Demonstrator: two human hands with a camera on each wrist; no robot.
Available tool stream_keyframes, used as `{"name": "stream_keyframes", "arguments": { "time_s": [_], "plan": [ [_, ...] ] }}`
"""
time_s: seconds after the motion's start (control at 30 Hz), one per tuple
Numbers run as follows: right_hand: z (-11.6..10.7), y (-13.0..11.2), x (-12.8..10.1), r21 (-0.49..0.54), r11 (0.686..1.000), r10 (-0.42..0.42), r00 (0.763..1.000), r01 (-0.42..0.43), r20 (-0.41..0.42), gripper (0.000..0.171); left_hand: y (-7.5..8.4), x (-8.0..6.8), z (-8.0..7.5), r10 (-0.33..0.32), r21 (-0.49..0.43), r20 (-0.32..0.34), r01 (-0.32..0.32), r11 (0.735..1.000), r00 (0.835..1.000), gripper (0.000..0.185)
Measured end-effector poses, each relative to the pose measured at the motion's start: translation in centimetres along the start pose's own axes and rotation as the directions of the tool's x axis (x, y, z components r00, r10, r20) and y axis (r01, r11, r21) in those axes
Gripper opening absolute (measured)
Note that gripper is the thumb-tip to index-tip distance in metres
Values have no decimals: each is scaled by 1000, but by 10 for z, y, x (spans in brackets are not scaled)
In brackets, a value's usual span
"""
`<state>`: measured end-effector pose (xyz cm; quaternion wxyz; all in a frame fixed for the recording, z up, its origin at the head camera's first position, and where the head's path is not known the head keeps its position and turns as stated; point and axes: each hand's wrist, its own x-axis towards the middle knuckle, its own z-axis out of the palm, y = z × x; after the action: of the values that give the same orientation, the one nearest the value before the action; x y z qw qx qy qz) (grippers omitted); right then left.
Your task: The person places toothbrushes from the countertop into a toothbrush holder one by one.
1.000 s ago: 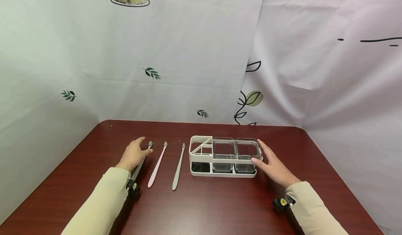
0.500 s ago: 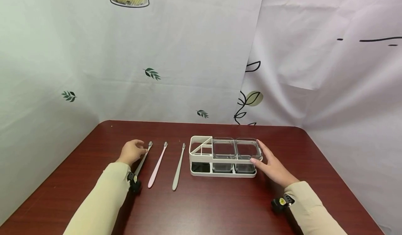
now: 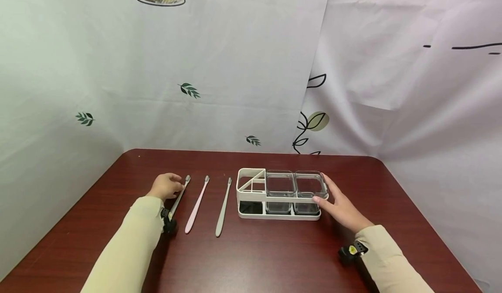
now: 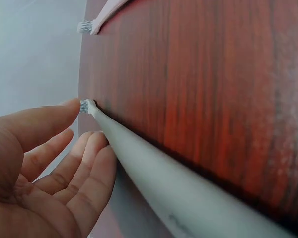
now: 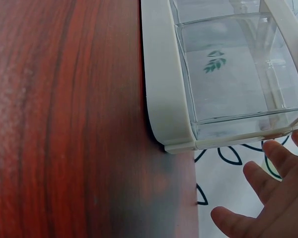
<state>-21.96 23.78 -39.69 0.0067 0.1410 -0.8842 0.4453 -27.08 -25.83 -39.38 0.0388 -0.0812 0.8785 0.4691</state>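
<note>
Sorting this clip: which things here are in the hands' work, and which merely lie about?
In hand:
- left hand at the grey toothbrush, leftmost of three
- right hand against the white plastic holder rack holding two clear square cups

Lying about:
- pink toothbrush
- grey-green toothbrush
- leaf-printed backdrop cloth

Dark red wood counter (image 3: 255,258). Three toothbrushes side by side left of centre: grey (image 3: 178,197), pink (image 3: 196,206), green-grey (image 3: 222,208). White rack (image 3: 251,195) with clear cups right of centre.
</note>
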Motion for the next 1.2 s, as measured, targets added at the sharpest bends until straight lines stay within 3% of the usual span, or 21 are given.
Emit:
{"name": "stream_keyframes", "arguments": {
  "time_s": [0.47, 1.2],
  "plan": [
    [0, 0, 1, -23, 1000, 15, 1000, -15, -3, 85, -2, 8, 1, -13, 30, 20, 12, 999, 1000, 41],
    [2, 5, 2, 32, 999, -4, 1000, 4, -3, 82, 2, 13, 5, -4, 104, 42, 0, 995, 999, 39]
  ]
}}
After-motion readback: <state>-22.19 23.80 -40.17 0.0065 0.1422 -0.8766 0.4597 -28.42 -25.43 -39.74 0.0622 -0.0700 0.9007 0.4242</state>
